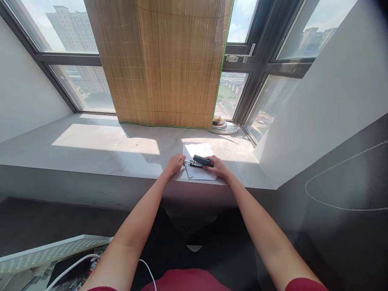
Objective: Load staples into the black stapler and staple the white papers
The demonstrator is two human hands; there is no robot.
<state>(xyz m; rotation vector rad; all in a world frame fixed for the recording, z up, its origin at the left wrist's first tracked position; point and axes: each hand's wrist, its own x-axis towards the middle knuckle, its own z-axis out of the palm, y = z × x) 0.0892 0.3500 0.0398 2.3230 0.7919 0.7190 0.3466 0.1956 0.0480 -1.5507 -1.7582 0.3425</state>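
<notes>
R hand has its grip closed round the rear end of a black stapler, thumb and fingers wrapped on it, so def. a solid hold there. Stapler's lying approx. crosswise, front end pointing to the L hand, w/ its top arm and base a bit apart at that end and a thin silvery strip showing btwn them.

L grip is bunched up nearly closed, fingertips right by the stapler's front end and the L edge of the paper. Can't tell tbh if it's pinching the silvery strip, the paper or nothing, too small to make out.

Stapler's over the white paper, which is flat on the windowsill near its front edge. Top part of the sheet is in full sun, v. bright. A couple of tiny bits sit on the sill just beyond it, no idea what exactly.

Rest of the setup: bamboo blind w/ green edging hanging over the middle of the window, small stack of plates or similar by its lower R corner, tall bldgs outside. Bottom L there's a white perforated basket w/ misc. stuff in it, plus a white cable. Pale beaded cord loops against the dark area on the R. Red sleeves on both arms, btw.
</notes>
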